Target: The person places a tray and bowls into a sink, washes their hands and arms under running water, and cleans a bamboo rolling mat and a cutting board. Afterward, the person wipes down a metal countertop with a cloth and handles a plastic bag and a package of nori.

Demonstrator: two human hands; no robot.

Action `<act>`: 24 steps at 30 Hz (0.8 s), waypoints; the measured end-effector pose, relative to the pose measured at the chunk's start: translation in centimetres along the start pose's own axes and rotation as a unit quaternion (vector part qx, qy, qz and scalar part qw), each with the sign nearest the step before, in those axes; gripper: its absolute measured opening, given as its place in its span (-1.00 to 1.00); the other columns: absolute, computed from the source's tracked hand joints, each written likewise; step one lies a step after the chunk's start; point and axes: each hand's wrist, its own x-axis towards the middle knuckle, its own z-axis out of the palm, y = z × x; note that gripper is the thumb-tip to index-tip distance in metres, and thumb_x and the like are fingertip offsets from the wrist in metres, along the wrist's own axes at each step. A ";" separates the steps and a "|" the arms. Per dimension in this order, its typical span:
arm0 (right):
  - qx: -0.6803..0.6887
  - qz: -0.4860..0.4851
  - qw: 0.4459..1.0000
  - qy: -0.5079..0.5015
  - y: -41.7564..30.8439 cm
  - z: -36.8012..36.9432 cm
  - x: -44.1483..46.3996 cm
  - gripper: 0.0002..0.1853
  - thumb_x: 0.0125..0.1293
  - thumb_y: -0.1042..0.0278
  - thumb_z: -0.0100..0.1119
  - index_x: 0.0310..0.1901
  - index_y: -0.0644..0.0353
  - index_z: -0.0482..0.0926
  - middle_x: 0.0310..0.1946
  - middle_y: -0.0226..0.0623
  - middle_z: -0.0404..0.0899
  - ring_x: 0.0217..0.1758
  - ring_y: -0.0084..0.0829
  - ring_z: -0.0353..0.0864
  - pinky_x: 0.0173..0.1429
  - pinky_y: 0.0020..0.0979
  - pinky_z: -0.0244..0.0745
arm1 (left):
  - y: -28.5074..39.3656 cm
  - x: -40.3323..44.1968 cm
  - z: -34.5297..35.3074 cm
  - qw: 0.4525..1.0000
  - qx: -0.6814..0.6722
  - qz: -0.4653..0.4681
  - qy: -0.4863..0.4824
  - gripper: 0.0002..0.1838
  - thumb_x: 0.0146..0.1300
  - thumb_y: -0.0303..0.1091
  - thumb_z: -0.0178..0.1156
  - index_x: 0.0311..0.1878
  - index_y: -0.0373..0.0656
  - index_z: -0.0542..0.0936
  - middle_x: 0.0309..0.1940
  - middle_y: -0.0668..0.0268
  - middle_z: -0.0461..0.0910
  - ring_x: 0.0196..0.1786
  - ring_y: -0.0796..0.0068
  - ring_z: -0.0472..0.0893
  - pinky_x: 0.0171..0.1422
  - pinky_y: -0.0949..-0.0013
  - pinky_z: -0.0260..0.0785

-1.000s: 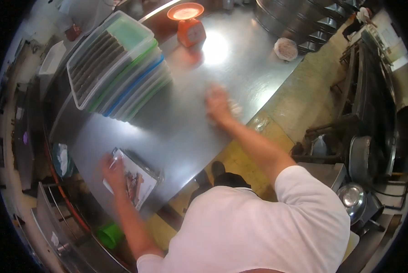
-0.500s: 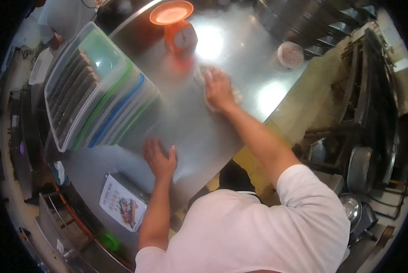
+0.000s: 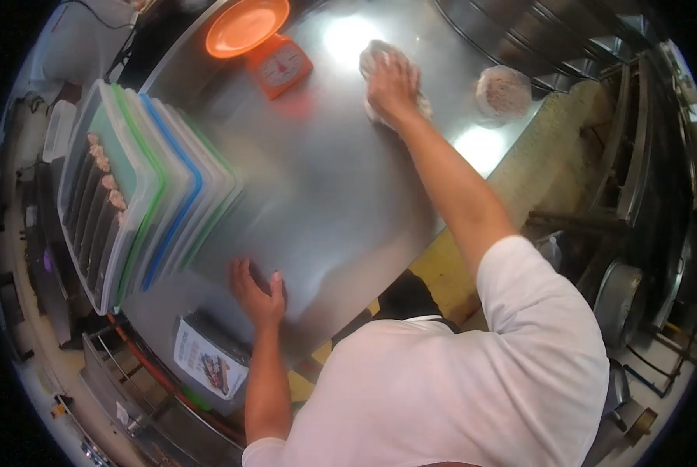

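My right hand (image 3: 394, 87) presses down on a pale, crumpled cloth (image 3: 381, 53) against the steel table (image 3: 317, 187), its arm stretched far forward. Parts of the cloth show past the fingertips and beside the palm. Lower left, my left hand (image 3: 259, 294) rests on the tabletop with its fingers spread and nothing in it. Near that hand lies a dark packet with a printed label (image 3: 208, 362). Left of the right hand stands an orange kitchen scale (image 3: 280, 68) with its round pan.
A tall stack of clear plastic trays (image 3: 173, 194) with green and blue rims stands on the left; dark strips and pinkish pieces lie in the top one. A round tub (image 3: 502, 93) sits near the right table edge. Metal shelving and a pot (image 3: 619, 302) are at the right.
My right hand has slid the cloth farther forward across the table. The view has shifted a little. My left hand still lies on the tabletop, fingers spread.
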 end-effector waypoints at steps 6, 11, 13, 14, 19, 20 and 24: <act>-0.086 0.107 0.989 0.052 11.8 -10.9 -16.1 -0.40 0.21 0.44 0.09 0.33 0.24 0.34 0.37 0.03 0.22 0.42 0.03 0.20 0.49 -0.11 0.09 | 0.0 0.3 0.1 1.000 0.008 0.016 -0.009 -0.33 0.21 -0.12 0.23 0.31 -0.29 0.31 0.38 -0.13 0.22 0.45 -0.17 0.15 0.51 -0.12 -0.11; 0.162 0.297 0.941 0.006 11.1 -19.9 -23.0 -0.71 0.14 0.53 0.04 -0.09 0.28 0.59 -0.24 0.02 0.61 -0.05 -0.05 0.59 0.03 -0.12 0.46 | -0.1 0.2 0.8 1.000 0.016 0.025 0.011 -0.34 0.20 -0.13 0.26 0.28 -0.28 0.33 0.34 -0.12 0.26 0.41 -0.15 0.20 0.48 -0.10 -0.01; 0.297 0.171 0.939 0.027 5.8 -19.4 -22.7 -0.75 0.14 0.50 0.02 -0.14 0.25 0.60 -0.31 -0.07 0.60 -0.16 -0.13 0.58 -0.11 -0.19 0.48 | -0.2 0.5 0.6 0.999 0.017 0.039 -0.007 -0.35 0.22 -0.13 0.25 0.28 -0.28 0.33 0.33 -0.12 0.26 0.41 -0.15 0.20 0.48 -0.11 -0.01; 0.275 0.144 0.951 -0.009 4.0 -18.7 -22.3 -0.73 0.19 0.43 0.00 -0.10 0.22 0.59 -0.20 -0.09 0.56 -0.08 -0.14 0.54 -0.01 -0.17 0.46 | 0.0 0.5 0.8 0.999 0.028 0.023 -0.012 -0.36 0.24 -0.12 0.23 0.28 -0.27 0.33 0.33 -0.11 0.27 0.41 -0.15 0.21 0.48 -0.11 0.00; 0.020 0.031 0.985 0.167 -4.1 -15.6 -21.6 -0.64 0.31 0.23 0.02 0.06 0.22 0.51 0.01 0.03 0.50 0.17 -0.03 0.46 0.26 -0.07 0.36 | -0.7 -0.5 1.2 0.993 0.088 0.067 0.032 -0.32 0.31 0.09 0.16 0.27 -0.28 0.34 0.29 -0.06 0.33 0.39 -0.06 0.26 0.44 -0.11 0.05; 0.009 0.040 0.984 0.171 -4.0 -16.5 -23.2 -0.64 0.31 0.23 0.02 0.06 0.22 0.51 0.01 0.03 0.50 0.17 -0.03 0.46 0.26 -0.07 0.36 | -1.1 -0.5 1.4 0.993 0.079 0.077 0.028 -0.32 0.31 0.09 0.16 0.27 -0.28 0.34 0.29 -0.06 0.33 0.39 -0.06 0.26 0.44 -0.11 0.05; 0.235 0.060 0.968 -0.065 -1.9 -20.9 -34.2 -0.59 0.23 0.11 0.15 -0.02 0.25 0.55 -0.06 0.06 0.58 0.00 0.01 0.57 0.10 -0.14 0.46 | -1.2 -1.3 1.3 0.993 0.061 0.097 0.037 -0.34 0.29 0.09 0.15 0.22 -0.30 0.40 0.25 -0.09 0.35 0.32 -0.08 0.33 0.37 -0.09 0.16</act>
